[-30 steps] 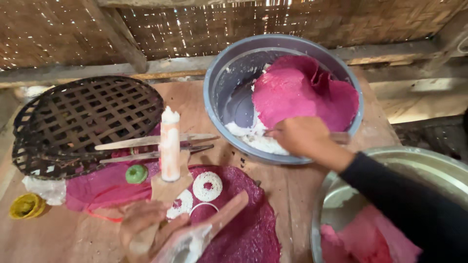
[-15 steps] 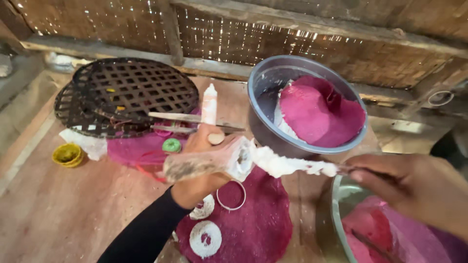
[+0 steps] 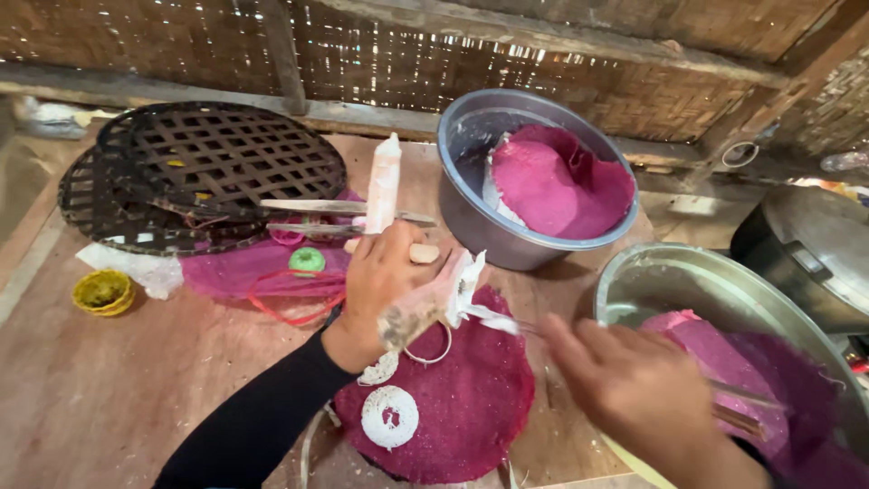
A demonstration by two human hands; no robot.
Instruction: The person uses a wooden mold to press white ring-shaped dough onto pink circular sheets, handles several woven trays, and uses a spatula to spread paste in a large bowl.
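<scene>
From the head camera, looking down, the left hand (image 3: 385, 281) has its fingers wrapped tight around a short, dough-smeared wooden block (image 3: 433, 306), held just above the dark-pink round sheet (image 3: 453, 398) lying on the wooden counter (image 3: 136, 380). The right hand (image 3: 634, 385), blurred, has its fingers pinched shut on a thin metal blade (image 3: 498, 321) whose tip touches the white paste on the block's end. To my eye, scraping goes best with the block kept steady and tilted over the sheet, the blade drawn flat and away from the left fingers so the paste comes off clean. The grey bowl (image 3: 471, 217) of pink sheets stands just behind, the metal basin (image 3: 670, 281) at the right, woven trays (image 3: 208, 172) at the far left.
</scene>
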